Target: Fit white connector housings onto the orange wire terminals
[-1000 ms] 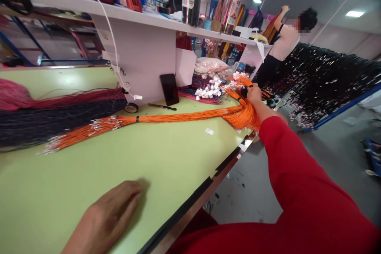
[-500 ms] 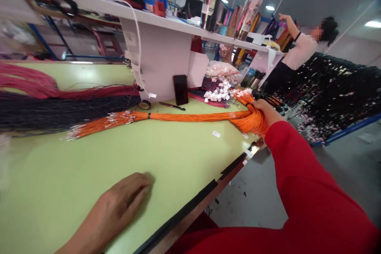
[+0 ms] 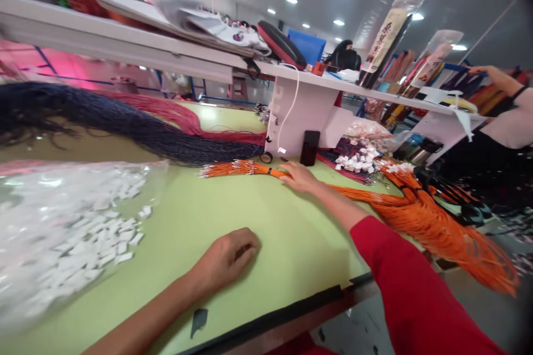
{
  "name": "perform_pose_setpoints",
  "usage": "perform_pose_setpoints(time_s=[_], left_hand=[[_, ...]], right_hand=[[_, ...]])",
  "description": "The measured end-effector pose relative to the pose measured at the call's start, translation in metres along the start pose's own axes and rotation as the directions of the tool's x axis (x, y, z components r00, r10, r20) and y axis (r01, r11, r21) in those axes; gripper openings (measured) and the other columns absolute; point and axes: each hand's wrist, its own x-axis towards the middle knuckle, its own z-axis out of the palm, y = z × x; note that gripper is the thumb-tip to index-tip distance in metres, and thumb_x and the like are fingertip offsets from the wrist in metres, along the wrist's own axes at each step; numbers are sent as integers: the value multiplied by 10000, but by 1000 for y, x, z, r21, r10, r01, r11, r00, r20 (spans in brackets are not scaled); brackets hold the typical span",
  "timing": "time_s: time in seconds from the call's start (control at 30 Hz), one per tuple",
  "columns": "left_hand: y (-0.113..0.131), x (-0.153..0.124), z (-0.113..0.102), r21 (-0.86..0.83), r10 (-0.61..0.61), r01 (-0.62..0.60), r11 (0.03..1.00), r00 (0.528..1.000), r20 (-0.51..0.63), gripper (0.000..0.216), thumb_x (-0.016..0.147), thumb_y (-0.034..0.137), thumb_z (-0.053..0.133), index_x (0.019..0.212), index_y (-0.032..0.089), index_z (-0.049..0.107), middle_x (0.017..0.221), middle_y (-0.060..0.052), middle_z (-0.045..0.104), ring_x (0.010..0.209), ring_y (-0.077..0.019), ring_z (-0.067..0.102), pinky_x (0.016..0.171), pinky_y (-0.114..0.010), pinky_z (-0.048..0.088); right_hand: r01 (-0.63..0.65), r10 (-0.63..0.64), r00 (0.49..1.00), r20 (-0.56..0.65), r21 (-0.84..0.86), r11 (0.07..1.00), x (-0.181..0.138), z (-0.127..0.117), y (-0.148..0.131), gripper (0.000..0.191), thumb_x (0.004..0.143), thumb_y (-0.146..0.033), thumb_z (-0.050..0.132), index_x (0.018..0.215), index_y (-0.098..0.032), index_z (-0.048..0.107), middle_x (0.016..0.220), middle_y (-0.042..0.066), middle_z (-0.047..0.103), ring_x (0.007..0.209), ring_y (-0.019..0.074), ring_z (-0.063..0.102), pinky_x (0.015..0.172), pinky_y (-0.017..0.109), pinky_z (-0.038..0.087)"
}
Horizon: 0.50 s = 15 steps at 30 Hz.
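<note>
My right hand (image 3: 300, 177) reaches over the orange wire bundle (image 3: 345, 193), fingers stretched apart near its black tape band (image 3: 270, 171). Silver tips show at the bundle's left end; on the right its loose orange wires (image 3: 449, 227) spread over the table edge. A dark, thin knife (image 3: 283, 160) shows just beyond my fingertips, mostly hidden. Close by are a black tape roll (image 3: 266, 158) and an upright black phone (image 3: 310, 147). My left hand (image 3: 229, 258) rests on the green tabletop, fingers loosely curled in with nothing visible in them.
A clear bag of white connectors (image 3: 95, 233) lies at left. Dark blue wires (image 3: 137, 127) and red wires (image 3: 166, 111) run behind. A white shelf (image 3: 233, 64) crosses above the table. White connectors (image 3: 358, 158) sit at the right back. Another person's arm (image 3: 499, 80) shows at far right.
My right hand has let go of the bundle's right part and moved left to near the tape band. The loose orange wires now hang over the edge. The view has swung left.
</note>
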Motion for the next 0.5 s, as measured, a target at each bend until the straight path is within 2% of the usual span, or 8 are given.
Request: perform_pose_setpoints(time_s=[0.07, 0.13, 0.2, 0.3, 0.4, 0.5], left_hand=[[-4, -4, -5, 45, -9, 11, 999, 999, -52, 212, 912, 177, 424, 891, 208, 633, 883, -40, 697, 800, -188, 668, 729, -311, 546], [-10, -14, -12, 150, 35, -15, 989, 990, -134, 236, 928, 171, 411, 935, 206, 644, 925, -62, 708, 848, -207, 683, 758, -331, 564], [-16, -27, -19, 298, 114, -39, 954, 964, -239, 258, 947, 165, 403, 1018, 192, 650, 1023, -100, 713, 938, -239, 687, 823, -376, 573], [-25, -49, -25, 496, 178, 29, 868, 914, -366, 324, 947, 160, 440, 1225, 176, 606, 1280, -154, 651, 1144, -315, 629, 947, -490, 537], [-30, -63, -23, 589, 182, 77, 804, 912, -367, 444, 947, 214, 504, 1390, 181, 505, 1458, -167, 542, 1310, -367, 520, 1029, -555, 479], [-33, -67, -18, 606, 205, 16, 795, 934, -294, 529, 964, 253, 509, 1478, 176, 408, 1463, -155, 554, 1332, -332, 519, 1083, -529, 447]], right_hand=[[-14, 14, 1000, -14, 14, 1000, 15, 24, -13, 294, 901, -241, 665, 1180, -148, 675, 1094, 137, 688, 1023, 271, 605, 950, 410, 444], [-21, 22, 999, -49, 32, 999, 13, 38, -23, 247, 926, -191, 612, 1160, -145, 675, 1068, 135, 685, 1020, 274, 595, 940, 419, 447], [-1, 5, 998, -68, 60, 998, -7, 46, -35, 231, 934, -193, 604, 1151, -161, 675, 1057, 122, 682, 1030, 269, 585, 920, 403, 461], [117, -104, 990, -95, 143, 983, -61, 51, -58, 212, 948, -238, 606, 1140, -194, 684, 973, 91, 682, 959, 245, 586, 879, 382, 481], [233, -218, 972, -87, 235, 944, -111, 47, -81, 245, 974, -289, 575, 1179, -202, 676, 980, 99, 678, 912, 239, 586, 836, 388, 493], [190, -216, 975, 54, 300, 935, -123, 34, -87, 283, 933, -370, 654, 1162, -206, 688, 973, 79, 687, 902, 222, 622, 809, 345, 512]])
